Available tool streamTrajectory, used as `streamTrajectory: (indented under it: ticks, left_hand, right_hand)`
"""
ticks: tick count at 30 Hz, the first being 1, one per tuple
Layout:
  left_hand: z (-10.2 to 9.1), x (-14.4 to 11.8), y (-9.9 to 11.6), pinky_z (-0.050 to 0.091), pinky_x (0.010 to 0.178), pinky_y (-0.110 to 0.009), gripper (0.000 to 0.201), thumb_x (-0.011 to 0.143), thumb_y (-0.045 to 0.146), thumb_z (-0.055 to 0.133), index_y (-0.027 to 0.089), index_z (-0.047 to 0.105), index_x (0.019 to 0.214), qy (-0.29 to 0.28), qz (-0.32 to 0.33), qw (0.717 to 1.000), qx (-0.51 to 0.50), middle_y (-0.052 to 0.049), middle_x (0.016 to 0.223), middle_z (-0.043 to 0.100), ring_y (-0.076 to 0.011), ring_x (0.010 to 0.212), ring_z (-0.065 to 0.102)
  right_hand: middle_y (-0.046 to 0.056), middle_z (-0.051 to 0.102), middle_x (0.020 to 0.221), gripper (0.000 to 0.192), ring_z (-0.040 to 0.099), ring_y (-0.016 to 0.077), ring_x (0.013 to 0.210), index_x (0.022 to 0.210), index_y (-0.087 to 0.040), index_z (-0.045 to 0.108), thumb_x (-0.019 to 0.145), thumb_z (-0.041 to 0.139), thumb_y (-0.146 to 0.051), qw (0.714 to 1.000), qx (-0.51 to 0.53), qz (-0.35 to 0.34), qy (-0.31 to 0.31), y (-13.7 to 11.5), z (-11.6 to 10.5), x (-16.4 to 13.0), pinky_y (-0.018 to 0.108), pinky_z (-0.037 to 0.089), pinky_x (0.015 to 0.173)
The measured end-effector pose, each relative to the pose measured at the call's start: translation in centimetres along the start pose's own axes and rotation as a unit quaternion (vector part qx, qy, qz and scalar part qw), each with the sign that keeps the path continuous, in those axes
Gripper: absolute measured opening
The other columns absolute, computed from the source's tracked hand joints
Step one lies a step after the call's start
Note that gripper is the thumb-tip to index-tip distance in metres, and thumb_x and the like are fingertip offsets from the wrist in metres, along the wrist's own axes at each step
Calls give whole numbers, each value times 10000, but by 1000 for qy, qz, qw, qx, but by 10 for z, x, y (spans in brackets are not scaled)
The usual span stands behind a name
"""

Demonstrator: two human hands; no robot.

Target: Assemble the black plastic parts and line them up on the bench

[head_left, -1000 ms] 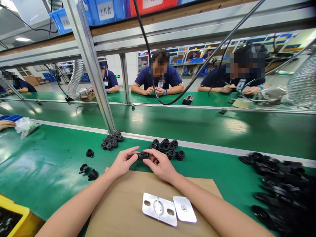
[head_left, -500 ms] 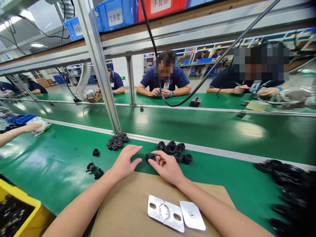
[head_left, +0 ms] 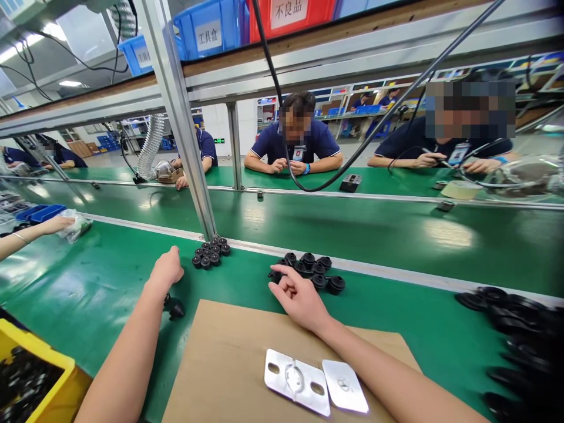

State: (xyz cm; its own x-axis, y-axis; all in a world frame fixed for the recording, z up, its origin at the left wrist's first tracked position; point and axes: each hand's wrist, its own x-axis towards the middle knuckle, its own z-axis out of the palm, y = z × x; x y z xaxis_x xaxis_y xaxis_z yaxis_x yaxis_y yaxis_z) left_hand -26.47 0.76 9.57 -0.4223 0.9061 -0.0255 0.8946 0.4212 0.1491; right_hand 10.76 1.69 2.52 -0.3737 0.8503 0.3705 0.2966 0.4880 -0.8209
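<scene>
My left hand point(head_left: 167, 269) reaches over the loose black parts on the left, its fingers bent and closed, fingertips partly hidden. What it grips, if anything, I cannot make out. Below its wrist lies a black funnel-shaped part point(head_left: 177, 311), with another partly covered by my arm. My right hand point(head_left: 299, 294) is open beside a cluster of black stepped round parts point(head_left: 318, 281), thumb and index finger apart, the other fingers curled. A black part point(head_left: 275, 275) sits by its index fingertip at the cluster's left end. Black round caps point(head_left: 206, 258) stand grouped near the metal post.
Brown cardboard point(head_left: 229, 364) carries a slotted metal plate point(head_left: 277, 376) and a smaller metal plate point(head_left: 346, 385). A yellow bin point(head_left: 66, 382) of black parts stands lower left; black discs point(head_left: 497, 311) lie right. A metal post point(head_left: 185, 129) rises ahead. A co-worker's hand point(head_left: 55, 224) is at left.
My left hand has moved left, away from my right hand, to the loose black parts. The black part between my right fingers is now against the cluster; that hand has barely moved.
</scene>
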Motion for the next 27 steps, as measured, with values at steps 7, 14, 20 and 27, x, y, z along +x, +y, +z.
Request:
streamTrajectory:
  ticks: [7,14,20,27]
  left_hand:
    - [-6,-28,44,567,966,-345,498,958,223,558,193,474,1448,75,117,978,-156,-113,1180,733,-257,1123,712]
    - [70,-93,136,615,811,-340,514,930,492,665,186,549,1326,-162,224,746,-605,-78,1068,619,-194,909,669]
    - [75,-84,127,556,992,-470,423,1038,427,525,180,571,1378,-12,311,829,-464,-155,1224,654,-286,1136,649]
    - [61,-23,89,103,1230,-763,495,948,121,606,221,597,1433,202,329,915,-117,-124,1439,682,-447,1549,326]
  right_hand:
    - [-27,658,746,235,505,109,522,1186,-223,684,970,648,-307,994,-21,-72,-79,-2,2,-4,268,407,546]
    - [15,701,1049,486,511,98,577,1291,-264,645,850,830,-350,991,-45,-62,-108,-6,-2,-1,263,451,597]
    - [14,687,915,309,560,143,634,1229,-240,679,940,716,-341,993,-55,-48,-92,-12,-3,-1,285,445,636]
    - [-80,543,590,333,533,148,546,1246,-226,620,936,682,-332,994,25,33,-105,-7,-2,1,283,394,586]
